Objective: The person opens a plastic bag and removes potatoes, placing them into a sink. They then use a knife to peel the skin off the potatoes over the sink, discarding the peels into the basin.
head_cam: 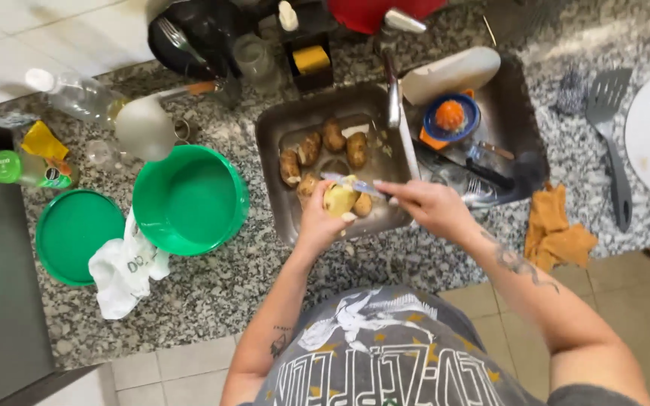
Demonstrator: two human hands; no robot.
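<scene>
Left hand [317,222] grips half-peeled pale-yellow potato [339,199], right hand [430,207] grips knife [351,183] w/ blade on it

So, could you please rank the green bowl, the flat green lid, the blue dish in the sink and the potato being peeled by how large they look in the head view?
1. Green bowl, largest.
2. Flat green lid, slightly smaller, partly under a white cloth.
3. Blue dish.
4. Potato in the left hand; roughly like the dish, partly hidden, so unsure.

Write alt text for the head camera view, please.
Seen from above, a person's left hand holds a partly peeled potato over a sink of unpeeled potatoes, while the right hand works a peeler. A green bowl sits beside it.
</scene>
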